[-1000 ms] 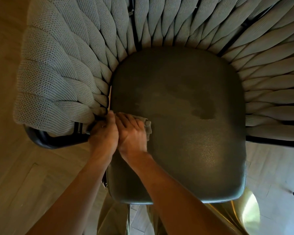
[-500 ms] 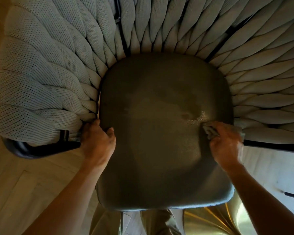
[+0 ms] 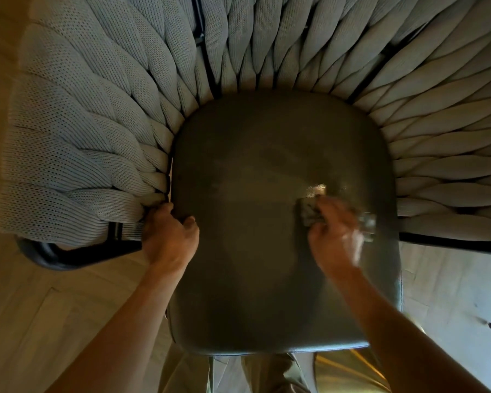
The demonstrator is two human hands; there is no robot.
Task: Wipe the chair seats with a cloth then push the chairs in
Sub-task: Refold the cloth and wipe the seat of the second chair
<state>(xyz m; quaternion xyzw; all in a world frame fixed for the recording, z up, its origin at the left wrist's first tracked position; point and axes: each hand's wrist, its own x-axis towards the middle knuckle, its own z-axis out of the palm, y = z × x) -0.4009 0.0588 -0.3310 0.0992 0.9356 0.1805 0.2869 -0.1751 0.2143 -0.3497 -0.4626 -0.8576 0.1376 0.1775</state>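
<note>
Right hand [image 3: 336,239], blurred, presses crumpled cloth [image 3: 309,212] on smooth leathery seat [image 3: 247,222].

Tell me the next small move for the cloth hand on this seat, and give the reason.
Probably sweep the cloth toward the near edge of the seat. The right hand holds it on the seat's right side at mid-depth, blurred mid-stroke, and the front strip looks unwiped, though the dim light makes that hard to judge. The left hand grips the seat's left edge, steadying the chair.
</note>
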